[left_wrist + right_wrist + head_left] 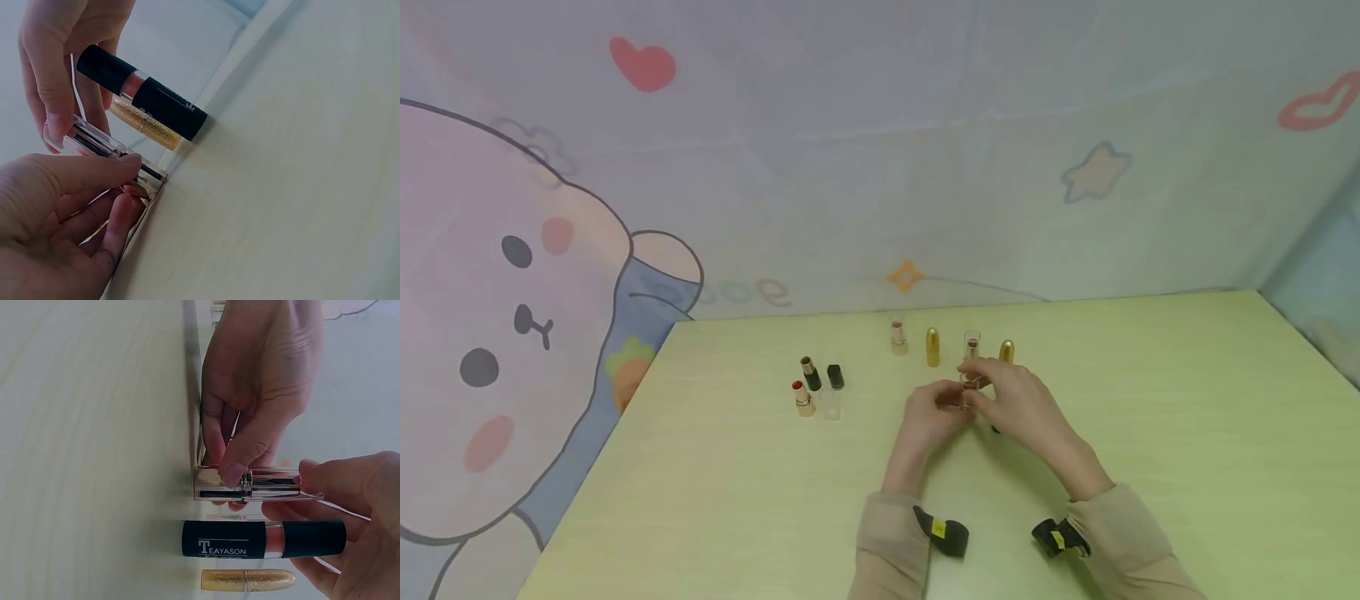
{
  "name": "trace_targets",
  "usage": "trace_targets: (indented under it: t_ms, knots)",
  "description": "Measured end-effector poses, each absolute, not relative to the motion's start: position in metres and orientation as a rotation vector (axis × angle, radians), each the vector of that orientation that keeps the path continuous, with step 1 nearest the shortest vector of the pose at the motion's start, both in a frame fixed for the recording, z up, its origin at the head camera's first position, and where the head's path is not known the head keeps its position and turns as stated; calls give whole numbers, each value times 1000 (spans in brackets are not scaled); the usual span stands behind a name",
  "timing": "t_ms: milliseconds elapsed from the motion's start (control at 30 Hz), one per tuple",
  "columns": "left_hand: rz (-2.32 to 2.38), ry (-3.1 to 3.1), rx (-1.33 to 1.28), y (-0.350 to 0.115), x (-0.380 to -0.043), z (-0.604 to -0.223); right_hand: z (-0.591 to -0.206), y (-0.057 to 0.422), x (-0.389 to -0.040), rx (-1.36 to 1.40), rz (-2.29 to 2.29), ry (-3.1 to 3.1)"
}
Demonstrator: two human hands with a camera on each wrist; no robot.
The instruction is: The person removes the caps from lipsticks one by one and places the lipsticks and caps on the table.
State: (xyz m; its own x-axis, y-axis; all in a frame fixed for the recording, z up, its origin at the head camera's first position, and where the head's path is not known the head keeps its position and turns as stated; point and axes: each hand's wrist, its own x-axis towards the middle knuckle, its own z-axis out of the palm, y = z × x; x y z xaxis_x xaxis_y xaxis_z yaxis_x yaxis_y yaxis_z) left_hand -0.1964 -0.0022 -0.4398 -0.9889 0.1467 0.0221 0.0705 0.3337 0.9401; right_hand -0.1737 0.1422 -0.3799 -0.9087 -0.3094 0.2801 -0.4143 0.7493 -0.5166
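In the right wrist view, my left hand (262, 394) pinches the shiny gold base of a lipstick (212, 478) between thumb and fingers, low over the table. My right hand (1022, 404) grips the upper end of its clear cap (281, 476) with thumb and fingertips. The cap surrounds the upper part of the lipstick. Close beside my right fingers stands a black lip gloss tube (225, 539) with a pinkish band, mostly hidden in the head view. Beyond it is a gold bullet-shaped lipstick (250, 580). My left hand (934, 412) partly covers the base in the head view.
Behind the hands stand a clear-capped lipstick (972, 343), another gold bullet-shaped lipstick (932, 347) and a pale lipstick (898, 337). To the left are an uncapped red lipstick (805, 402), a black lipstick (811, 375) and a black-topped clear tube (836, 377). A cartoon cloth (850, 167) hangs behind the table.
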Motion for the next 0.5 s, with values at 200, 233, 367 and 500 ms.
trace_targets:
  t_ms: [200,233,367,500]
  knots:
    - [1785,2505,212,-3,-197,-442,-378,141,-173,577,872,-2758]
    - [1785,2503,208,-3,-197,-442,-378,141,-173,576,873,-2756]
    - [1786,2502,203,-3,-198,-442,-377,141,-172,577,874,-2750]
    - [1789,2505,214,-3,-198,-442,-377,141,-172,574,870,-2748]
